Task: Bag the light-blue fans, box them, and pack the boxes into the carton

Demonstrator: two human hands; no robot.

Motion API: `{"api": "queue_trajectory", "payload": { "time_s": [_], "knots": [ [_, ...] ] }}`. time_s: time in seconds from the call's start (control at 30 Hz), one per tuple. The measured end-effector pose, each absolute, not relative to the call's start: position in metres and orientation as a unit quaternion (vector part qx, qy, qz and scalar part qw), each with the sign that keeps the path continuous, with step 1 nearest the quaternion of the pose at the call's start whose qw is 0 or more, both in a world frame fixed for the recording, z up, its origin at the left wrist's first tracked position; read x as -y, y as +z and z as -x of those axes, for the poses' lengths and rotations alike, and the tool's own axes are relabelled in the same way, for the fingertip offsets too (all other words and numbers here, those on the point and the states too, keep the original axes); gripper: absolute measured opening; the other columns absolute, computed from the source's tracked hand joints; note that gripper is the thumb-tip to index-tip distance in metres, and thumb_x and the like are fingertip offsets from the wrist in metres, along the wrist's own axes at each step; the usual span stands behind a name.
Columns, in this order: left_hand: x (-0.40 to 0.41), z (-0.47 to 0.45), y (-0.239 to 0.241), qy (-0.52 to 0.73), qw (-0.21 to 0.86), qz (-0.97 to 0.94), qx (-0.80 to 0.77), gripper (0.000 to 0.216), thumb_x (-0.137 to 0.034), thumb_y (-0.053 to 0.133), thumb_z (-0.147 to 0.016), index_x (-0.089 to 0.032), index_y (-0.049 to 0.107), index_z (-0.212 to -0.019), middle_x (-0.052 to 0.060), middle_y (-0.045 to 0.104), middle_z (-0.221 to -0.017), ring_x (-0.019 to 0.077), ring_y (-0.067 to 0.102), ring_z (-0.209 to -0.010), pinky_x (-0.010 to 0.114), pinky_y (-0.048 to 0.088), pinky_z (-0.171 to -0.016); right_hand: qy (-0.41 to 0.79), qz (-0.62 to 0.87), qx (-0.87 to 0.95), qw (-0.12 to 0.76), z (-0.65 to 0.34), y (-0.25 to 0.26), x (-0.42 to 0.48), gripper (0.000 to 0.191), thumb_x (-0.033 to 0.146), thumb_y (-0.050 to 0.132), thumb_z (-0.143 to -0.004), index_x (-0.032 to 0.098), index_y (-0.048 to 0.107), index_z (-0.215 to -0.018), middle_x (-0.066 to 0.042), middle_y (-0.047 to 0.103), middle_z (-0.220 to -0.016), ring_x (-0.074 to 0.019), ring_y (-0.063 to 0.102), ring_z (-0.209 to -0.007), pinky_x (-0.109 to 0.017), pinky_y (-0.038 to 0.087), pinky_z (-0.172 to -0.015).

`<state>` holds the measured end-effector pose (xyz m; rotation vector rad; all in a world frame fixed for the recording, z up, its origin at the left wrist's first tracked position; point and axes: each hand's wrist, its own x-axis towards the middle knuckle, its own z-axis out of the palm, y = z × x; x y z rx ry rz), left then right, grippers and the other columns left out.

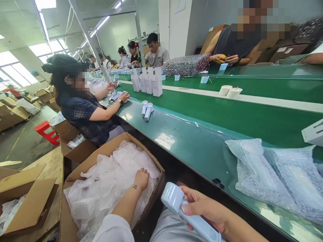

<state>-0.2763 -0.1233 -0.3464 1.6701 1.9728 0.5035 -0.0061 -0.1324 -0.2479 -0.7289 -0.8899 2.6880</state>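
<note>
My right hand (202, 206) is wrapped round the handle of a light-blue handheld device (195, 215) with a thick round head. It is held over my lap, beside the table edge. To the left, my left hand (142, 178) reaches into an open cardboard box (161, 171). Its fingers curl down onto a clear bubble-wrap bag (148, 161) among a heap of them; the fingertips are partly hidden. Two similar light-blue devices (148, 111) lie on the table further off. Filled bubble-wrap bags (254, 171) rest on the table at the right.
A green conveyor belt (214, 111) runs beyond the table (176, 134). White boxes (156, 82) and two cream round parts (233, 92) stand there. A co-worker (75, 101) sits at the left, handling devices; another person (237, 43) works across the belt. More cardboard boxes (27, 201) lie lower left.
</note>
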Motion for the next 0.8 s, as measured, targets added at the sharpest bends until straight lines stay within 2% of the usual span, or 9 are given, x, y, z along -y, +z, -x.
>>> {"api": "queue_trajectory", "payload": {
  "time_s": [0.07, 0.23, 0.33, 0.4, 0.47, 0.53, 0.63, 0.7, 0.8],
  "knots": [
    [0.12, 0.277, -0.346, 0.22, 0.238, -0.591, -0.739, 0.014, -0.017, 0.053, -0.08, -0.018, 0.062, -0.07, 0.011, 0.066, -0.086, 0.0307, 0.058, -0.106, 0.046, 0.041, -0.094, 0.909, 0.26, 0.3, 0.125, -0.005, -0.247, 0.134, 0.052, 0.029, 0.086, -0.056, 0.018, 0.054, -0.096, 0.001, 0.057, -0.084, -0.0088, 0.055, -0.06, -0.024, 0.053, -0.051],
    [0.11, 0.314, -0.313, 0.311, 0.221, -0.5, -0.777, 0.033, -0.035, 0.028, -0.094, -0.017, 0.056, -0.096, 0.005, 0.065, -0.085, 0.0166, 0.064, -0.078, 0.028, 0.05, -0.069, 0.903, 0.277, 0.285, 0.161, -0.023, -0.247, 0.132, 0.047, 0.033, 0.084, -0.06, 0.018, 0.058, -0.096, 0.003, 0.052, -0.077, -0.0097, 0.052, -0.062, -0.024, 0.053, -0.053],
    [0.102, 0.354, -0.292, 0.314, 0.207, -0.448, -0.811, 0.035, -0.038, 0.029, -0.093, -0.015, 0.054, -0.097, 0.004, 0.062, -0.075, 0.0156, 0.061, -0.064, 0.026, 0.048, -0.057, 0.903, 0.279, 0.284, 0.161, -0.022, -0.25, 0.131, 0.047, 0.035, 0.083, -0.062, 0.018, 0.059, -0.099, 0.002, 0.051, -0.075, -0.0102, 0.052, -0.063, -0.024, 0.051, -0.054],
    [0.101, 0.373, -0.283, 0.298, 0.188, -0.427, -0.833, 0.025, -0.035, 0.042, -0.089, -0.014, 0.056, -0.094, 0.005, 0.061, -0.074, 0.0182, 0.061, -0.067, 0.028, 0.048, -0.06, 0.904, 0.281, 0.285, 0.151, -0.021, -0.251, 0.132, 0.048, 0.035, 0.084, -0.062, 0.019, 0.059, -0.099, 0.002, 0.052, -0.076, -0.0108, 0.052, -0.063, -0.024, 0.051, -0.054],
    [0.105, 0.378, -0.279, 0.28, 0.162, -0.427, -0.844, 0.019, -0.029, 0.05, -0.084, -0.015, 0.056, -0.096, 0.009, 0.063, -0.086, 0.0222, 0.061, -0.084, 0.032, 0.049, -0.072, 0.906, 0.282, 0.283, 0.141, -0.021, -0.251, 0.133, 0.047, 0.035, 0.085, -0.062, 0.02, 0.058, -0.097, 0.002, 0.052, -0.078, -0.0104, 0.052, -0.063, -0.024, 0.051, -0.054],
    [0.116, 0.367, -0.282, 0.26, 0.151, -0.453, -0.84, 0.017, -0.025, 0.049, -0.085, -0.017, 0.056, -0.099, 0.011, 0.062, -0.102, 0.0232, 0.057, -0.101, 0.034, 0.046, -0.085, 0.907, 0.286, 0.274, 0.139, -0.022, -0.251, 0.135, 0.045, 0.033, 0.085, -0.062, 0.02, 0.057, -0.095, 0.003, 0.053, -0.079, -0.01, 0.052, -0.062, -0.025, 0.052, -0.055],
    [0.146, 0.336, -0.294, 0.203, 0.198, -0.52, -0.806, 0.008, -0.025, 0.06, -0.079, -0.02, 0.059, -0.085, 0.006, 0.063, -0.098, 0.0208, 0.057, -0.098, 0.03, 0.045, -0.086, 0.898, 0.318, 0.259, 0.156, -0.024, -0.253, 0.135, 0.047, 0.033, 0.085, -0.064, 0.021, 0.056, -0.098, 0.003, 0.054, -0.079, -0.0107, 0.054, -0.063, -0.027, 0.053, -0.059],
    [0.166, 0.32, -0.305, 0.162, 0.225, -0.546, -0.791, 0.018, -0.017, 0.071, -0.065, -0.021, 0.06, -0.079, 0.004, 0.063, -0.094, 0.0224, 0.057, -0.097, 0.03, 0.044, -0.086, 0.887, 0.351, 0.251, 0.167, -0.023, -0.255, 0.134, 0.049, 0.035, 0.085, -0.064, 0.022, 0.054, -0.099, 0.003, 0.054, -0.079, -0.0105, 0.054, -0.063, -0.028, 0.054, -0.06],
    [0.181, 0.311, -0.319, 0.136, 0.215, -0.537, -0.804, 0.018, -0.008, 0.063, -0.069, -0.018, 0.061, -0.084, 0.01, 0.062, -0.097, 0.0267, 0.056, -0.102, 0.036, 0.042, -0.089, 0.877, 0.375, 0.251, 0.166, -0.018, -0.256, 0.133, 0.052, 0.035, 0.087, -0.061, 0.021, 0.052, -0.097, 0.005, 0.053, -0.077, -0.0091, 0.054, -0.061, -0.028, 0.054, -0.06]
  ]
}}
